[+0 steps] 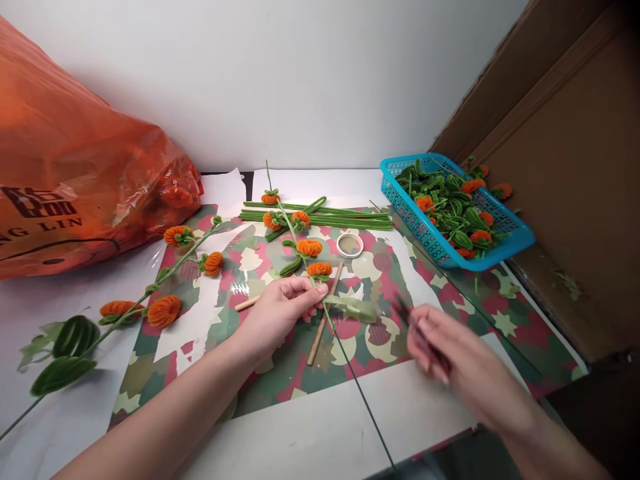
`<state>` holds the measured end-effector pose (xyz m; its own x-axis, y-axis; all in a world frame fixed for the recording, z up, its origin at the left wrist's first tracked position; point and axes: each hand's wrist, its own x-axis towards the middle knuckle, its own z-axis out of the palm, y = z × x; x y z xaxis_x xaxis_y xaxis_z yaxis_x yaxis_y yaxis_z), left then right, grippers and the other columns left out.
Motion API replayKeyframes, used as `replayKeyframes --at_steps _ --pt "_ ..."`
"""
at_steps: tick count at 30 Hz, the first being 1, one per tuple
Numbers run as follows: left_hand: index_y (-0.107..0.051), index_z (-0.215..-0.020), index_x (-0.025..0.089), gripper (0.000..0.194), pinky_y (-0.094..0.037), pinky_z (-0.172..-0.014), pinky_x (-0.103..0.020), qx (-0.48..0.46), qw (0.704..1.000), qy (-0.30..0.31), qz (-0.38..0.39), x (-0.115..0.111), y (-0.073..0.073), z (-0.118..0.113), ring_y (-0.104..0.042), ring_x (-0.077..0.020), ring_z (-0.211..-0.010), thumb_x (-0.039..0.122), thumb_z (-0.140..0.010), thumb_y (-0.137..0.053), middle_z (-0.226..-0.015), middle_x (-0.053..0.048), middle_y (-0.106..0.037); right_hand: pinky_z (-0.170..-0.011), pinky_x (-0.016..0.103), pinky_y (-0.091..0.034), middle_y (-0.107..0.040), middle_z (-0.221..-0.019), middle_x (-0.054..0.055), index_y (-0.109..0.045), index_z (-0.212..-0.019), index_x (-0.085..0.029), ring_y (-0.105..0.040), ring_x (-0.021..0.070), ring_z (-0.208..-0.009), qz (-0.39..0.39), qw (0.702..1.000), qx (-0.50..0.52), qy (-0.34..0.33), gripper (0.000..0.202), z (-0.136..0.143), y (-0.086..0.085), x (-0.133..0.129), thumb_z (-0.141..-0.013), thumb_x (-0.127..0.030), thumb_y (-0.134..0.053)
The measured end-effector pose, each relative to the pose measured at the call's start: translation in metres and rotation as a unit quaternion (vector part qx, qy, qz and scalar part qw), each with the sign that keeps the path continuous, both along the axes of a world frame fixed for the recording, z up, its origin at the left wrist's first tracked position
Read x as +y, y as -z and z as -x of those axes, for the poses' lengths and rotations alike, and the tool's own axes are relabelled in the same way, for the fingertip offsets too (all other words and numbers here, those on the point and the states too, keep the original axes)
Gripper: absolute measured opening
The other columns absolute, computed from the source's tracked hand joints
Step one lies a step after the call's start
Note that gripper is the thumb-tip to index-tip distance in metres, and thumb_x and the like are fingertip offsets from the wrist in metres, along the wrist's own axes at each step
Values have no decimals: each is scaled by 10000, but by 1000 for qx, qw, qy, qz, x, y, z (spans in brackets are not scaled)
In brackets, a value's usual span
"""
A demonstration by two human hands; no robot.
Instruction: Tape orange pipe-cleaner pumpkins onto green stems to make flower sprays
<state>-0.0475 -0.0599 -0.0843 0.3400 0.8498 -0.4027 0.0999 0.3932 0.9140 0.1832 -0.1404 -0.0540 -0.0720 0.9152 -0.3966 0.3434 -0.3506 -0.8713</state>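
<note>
My left hand (pixel 295 300) pinches the green stem of a branch (pixel 360 387) with orange fuzzy flowers (pixel 309 248) and a few green leaves along its upper part. A pale green tape strip (pixel 357 309) extends to the right from the pinched spot, its far end loose. To the right, my right hand (pixel 440 343) is closed around a small dark tool (pixel 423 333), blurred by motion, with its tip pointing up and left. That tool is apart from the stem and the tape.
A finished-looking flower branch (pixel 173 267) lies at the left, below an orange plastic bag (pixel 75 167). Green fuzzy stems (pixel 350 219), a tape roll (pixel 350 245) and a wooden stick (pixel 325 320) lie mid-table. A blue basket (pixel 440 250) stands right, beside cardboard (pixel 560 133).
</note>
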Motion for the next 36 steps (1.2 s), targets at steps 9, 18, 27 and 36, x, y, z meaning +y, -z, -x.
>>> replayKeyframes --at_steps 9,18,27,36 --pt "-527 -564 173 338 -304 -499 -213 11 1000 1 -8 0 1 0 -385 -91 -518 463 -723 -600 -545 32 -446 -466 246 -451 -679 -720 59 -560 -1061 -165 -623 177 -550 -249 896 -368 -1 260 34 19 -29 -860 -297 -460" --pt "-509 -570 182 371 -308 -503 -226 4 1000 6 -18 -1 4 0 -390 -104 -525 516 -719 -574 -555 24 -441 -451 241 -426 -708 -715 76 -626 -1004 -130 -636 176 -523 -306 830 -466 1 281 35 20 -16 -853 -301 -461" --pt "-530 -578 179 339 -313 -508 -218 -6 1000 4 -17 -1 5 1 -399 -94 -526 478 -728 -583 -557 31 -459 -436 246 -351 -680 -634 47 -645 -951 -143 -610 174 -497 -302 825 -478 -24 262 29 23 -6 -878 -271 -429" --pt "-532 -571 176 316 -315 -518 -213 -1 1000 3 -6 -1 2 1 -400 -88 -539 439 -733 -600 -584 35 -476 -440 250 -385 -677 -656 55 -625 -1000 -140 -607 184 -511 -242 853 -461 0 299 17 16 -2 -858 -342 -456"
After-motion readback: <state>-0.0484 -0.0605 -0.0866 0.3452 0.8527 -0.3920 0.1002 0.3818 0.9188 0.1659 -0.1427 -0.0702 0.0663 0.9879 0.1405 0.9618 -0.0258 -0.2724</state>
